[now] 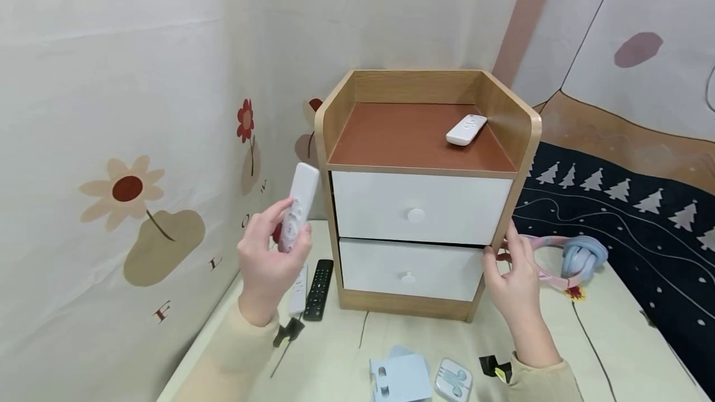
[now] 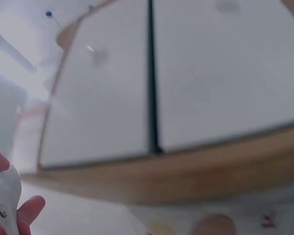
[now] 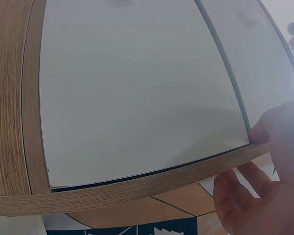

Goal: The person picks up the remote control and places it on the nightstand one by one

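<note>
My left hand [image 1: 269,265] holds a white remote control [image 1: 303,190] upright, left of a small wooden two-drawer cabinet [image 1: 416,87]. At the left edge of the left wrist view, the remote [image 2: 9,196] shows between fingers and thumb. My right hand [image 1: 514,287] grips the cabinet's right front edge, thumb at the front and fingers along the side. The right wrist view shows this hand [image 3: 264,196] near the gap between the drawers. Both the upper drawer [image 1: 371,203] and lower drawer [image 1: 371,268] are closed. Another white remote [image 1: 466,129] lies on the cabinet's brown top.
A black remote [image 1: 319,290] and a white remote [image 1: 298,293] lie left of the cabinet. In front are a light blue box-like item [image 1: 404,377] and cased earphones [image 1: 454,380]. Right of it lies a pink headband [image 1: 544,242] with a blue knot [image 1: 583,256]. Printed cloth hangs behind.
</note>
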Motion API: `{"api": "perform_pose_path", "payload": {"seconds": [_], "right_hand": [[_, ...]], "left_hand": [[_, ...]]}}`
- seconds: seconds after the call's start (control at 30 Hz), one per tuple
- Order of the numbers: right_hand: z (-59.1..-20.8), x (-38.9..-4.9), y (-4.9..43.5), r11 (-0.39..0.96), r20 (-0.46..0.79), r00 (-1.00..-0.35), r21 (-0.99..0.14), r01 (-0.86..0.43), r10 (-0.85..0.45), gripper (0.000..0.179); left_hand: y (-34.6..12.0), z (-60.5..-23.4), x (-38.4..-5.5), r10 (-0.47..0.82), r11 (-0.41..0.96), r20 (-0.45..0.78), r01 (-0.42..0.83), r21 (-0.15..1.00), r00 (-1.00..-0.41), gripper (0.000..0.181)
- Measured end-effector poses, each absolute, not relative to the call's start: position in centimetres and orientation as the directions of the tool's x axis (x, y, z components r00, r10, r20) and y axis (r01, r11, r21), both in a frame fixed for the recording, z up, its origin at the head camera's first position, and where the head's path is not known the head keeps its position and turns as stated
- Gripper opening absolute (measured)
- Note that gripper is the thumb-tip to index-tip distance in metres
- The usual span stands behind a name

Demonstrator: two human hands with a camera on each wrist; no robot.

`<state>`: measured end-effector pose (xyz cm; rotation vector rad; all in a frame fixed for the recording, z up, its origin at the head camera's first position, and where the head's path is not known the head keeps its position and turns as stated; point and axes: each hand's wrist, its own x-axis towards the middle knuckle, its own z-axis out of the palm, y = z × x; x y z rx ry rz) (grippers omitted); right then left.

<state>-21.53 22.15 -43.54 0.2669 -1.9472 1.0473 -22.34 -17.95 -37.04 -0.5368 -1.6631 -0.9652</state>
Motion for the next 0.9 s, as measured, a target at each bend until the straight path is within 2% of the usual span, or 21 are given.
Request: {"api": "perform_pose_path", "payload": {"seconds": [0.27,0.37,0.47,0.67,0.77,0.9], "right_hand": [[-43.7,-21.4,22.2,0.623,0.786,-0.585,-0.563,-0.543,0.201,0.072],[-43.6,-21.4,22.2,0.625,0.792,-0.577,-0.556,-0.548,0.198,0.071],[-43.6,-21.5,22.3,0.624,0.795,-0.573,-0.553,-0.552,0.197,0.07],[-43.5,-21.6,22.3,0.623,0.796,-0.572,-0.552,-0.554,0.197,0.07],[-43.5,-21.6,22.3,0.623,0.797,-0.571,-0.551,-0.555,0.196,0.071],[-43.6,-21.6,22.3,0.624,0.798,-0.57,-0.549,-0.556,0.195,0.071]], "left_hand": [[-13.4,-32.7,-22.5,0.012,0.55,0.991,0.829,0.104,-0.133,0.043],[-11.9,-31.1,-22.7,0.057,0.557,0.994,0.829,0.048,-0.096,0.04],[-10.4,-29.6,-22.8,0.079,0.571,0.99,0.82,0.048,-0.114,0.039],[-8.2,-26.8,-23.8,0.152,0.638,0.967,0.768,0.061,-0.203,0.037],[-7.3,-25.5,-24.4,0.193,0.652,0.945,0.755,0.077,-0.263,0.037],[-6.3,-24.3,-25.0,0.249,0.685,0.893,0.72,0.111,-0.375,0.036]]}}
